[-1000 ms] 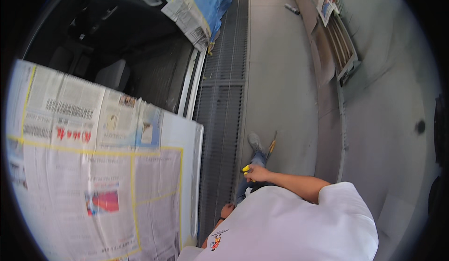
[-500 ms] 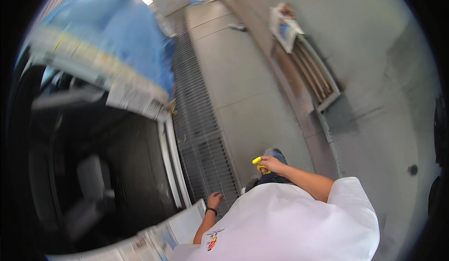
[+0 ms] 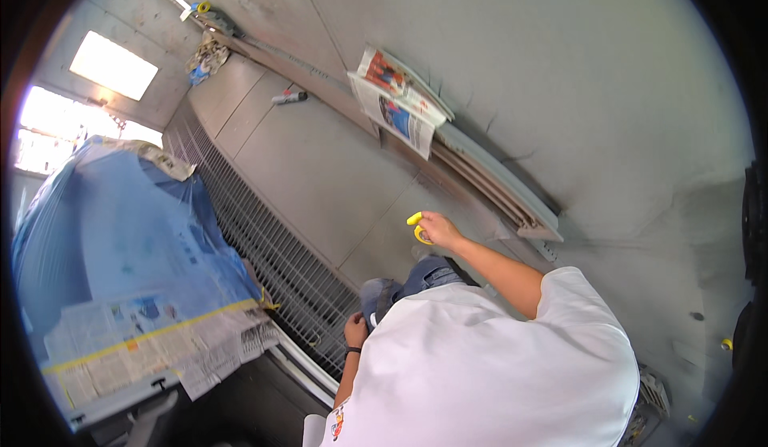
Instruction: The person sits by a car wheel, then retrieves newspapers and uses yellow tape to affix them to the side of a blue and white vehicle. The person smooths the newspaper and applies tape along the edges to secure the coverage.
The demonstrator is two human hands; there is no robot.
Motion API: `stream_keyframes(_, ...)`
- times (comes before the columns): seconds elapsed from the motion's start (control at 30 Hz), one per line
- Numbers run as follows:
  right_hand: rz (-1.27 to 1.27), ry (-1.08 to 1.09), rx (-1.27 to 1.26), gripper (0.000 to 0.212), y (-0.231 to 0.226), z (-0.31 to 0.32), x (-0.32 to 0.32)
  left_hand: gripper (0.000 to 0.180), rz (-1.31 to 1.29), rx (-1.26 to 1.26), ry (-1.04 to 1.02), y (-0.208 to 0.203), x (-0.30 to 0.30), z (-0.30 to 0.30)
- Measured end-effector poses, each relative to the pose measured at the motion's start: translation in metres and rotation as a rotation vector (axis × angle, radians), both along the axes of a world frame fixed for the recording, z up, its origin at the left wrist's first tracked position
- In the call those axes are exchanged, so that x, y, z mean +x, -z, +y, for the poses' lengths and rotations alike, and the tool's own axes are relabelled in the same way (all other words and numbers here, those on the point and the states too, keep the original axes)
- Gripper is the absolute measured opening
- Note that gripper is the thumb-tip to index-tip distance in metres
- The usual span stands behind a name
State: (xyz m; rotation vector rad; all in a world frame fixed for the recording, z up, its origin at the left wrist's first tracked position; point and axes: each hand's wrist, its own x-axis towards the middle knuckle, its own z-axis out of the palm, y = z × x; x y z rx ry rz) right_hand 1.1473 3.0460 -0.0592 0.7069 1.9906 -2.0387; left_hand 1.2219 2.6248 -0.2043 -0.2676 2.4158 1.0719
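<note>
My right hand [image 3: 440, 229] is held out in front of me, its fingers closed on a roll of yellow tape [image 3: 422, 236]. Another yellow piece [image 3: 414, 218] sticks out above the roll from the same grip; whether it is a second roll I cannot tell. My left hand [image 3: 356, 331] hangs low beside my thigh, a dark band on its wrist. Its fingers are loosely bent, with nothing visible in them. To the left of it is a vehicle body covered in blue sheeting [image 3: 128, 231], edged with newspaper [image 3: 160, 351] and a strip of yellow tape [image 3: 136, 339].
A floor grating [image 3: 264, 247] runs between the vehicle and grey floor panels [image 3: 312, 167]. Folded newspapers [image 3: 396, 103] rest on a slatted wall ledge [image 3: 496, 183] at right. A spray can [image 3: 290, 97] lies on the floor ahead. Crumpled rags [image 3: 208, 56] sit in the far corner.
My view has swung to the right and the covered vehicle has shifted down and left in it. Still holding the yellow tape, my right hand has risen away from my body.
</note>
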Motion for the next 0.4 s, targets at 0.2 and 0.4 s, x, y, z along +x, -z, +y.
stream_keyframes(0.2, -0.078, 0.036, 0.317, 0.032, -0.013, -0.010, -0.096, 0.040, 0.340, 0.032, 0.484, -0.063, -0.264, 0.081)
stream_keyframes(0.4, -0.093, 0.389, 0.286, 0.027, -0.022, -0.064, -0.170, 0.049, 0.772, 0.336, 0.861, -0.197, -0.491, 0.240)
